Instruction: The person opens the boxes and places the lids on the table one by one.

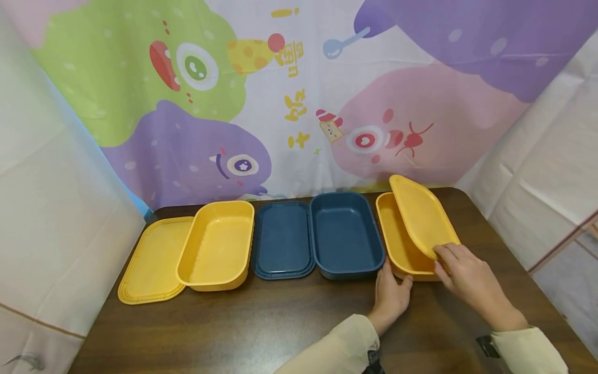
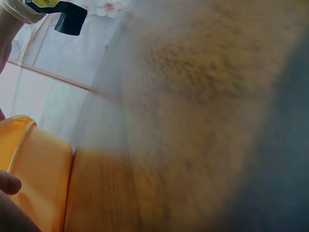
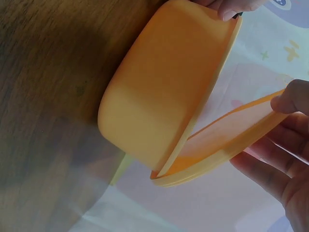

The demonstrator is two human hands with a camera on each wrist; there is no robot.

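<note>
At the right of the table in the head view is a yellow box. Its yellow lid slants over the opening, right side raised. My right hand pinches the lid at its near corner, thumb on one face and fingers on the other. In the right wrist view, the lid's far end meets the box rim, and a gap widens toward my fingers. My left hand holds the box at its near left corner, with the thumb against the near wall. The left wrist view shows that thumb on the wall.
Left of the yellow box stands an uncovered blue box, beside a flat blue lid. Farther left are another uncovered yellow box and a yellow lid. A printed cloth hangs behind the brown table.
</note>
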